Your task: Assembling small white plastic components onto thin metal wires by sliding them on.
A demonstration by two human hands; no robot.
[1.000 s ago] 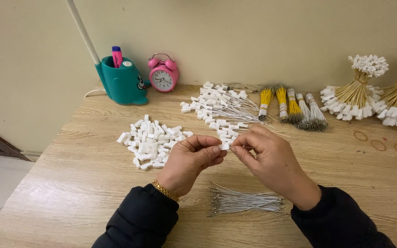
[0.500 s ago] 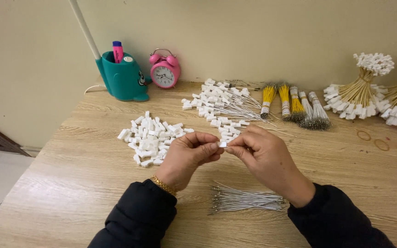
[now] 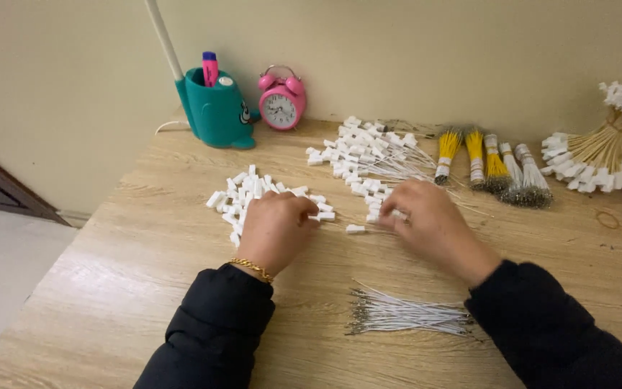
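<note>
Both hands lie knuckles-up on the pale wood-grain table (image 3: 145, 288), so the fingertips are mostly hidden. The left hand (image 3: 275, 230), with a thin gold chain bracelet (image 3: 252, 268) at the wrist, has its fingers curled down into the near edge of a loose heap of small white plastic connectors (image 3: 242, 193); whether it pinches one of those blocky pieces cannot be made out. The right hand (image 3: 430, 223) rests at the near edge of a second pile, white connectors already on thin pale wires (image 3: 368, 155), and its fingertips close on a fine wire whose white connector (image 3: 355, 229) lies on the table between the two hands, just beside the left fingers. Close in front of the right forearm lies a flat bundle of thin silvery-white wires (image 3: 404, 317), their ends bare and slightly dark. Black padded sleeves cover both arms and are cut off by the lower edge. Farther back stand a glossy teal pen holder (image 3: 217, 112) with a pink marker, and a round pink twin-bell alarm clock (image 3: 281, 101). To the right lie banded bunches of yellow and grey wires (image 3: 487, 162), and fan-shaped sheaves of tan wires tipped with white connectors (image 3: 599, 155), partly cut off at the right edge.
</note>
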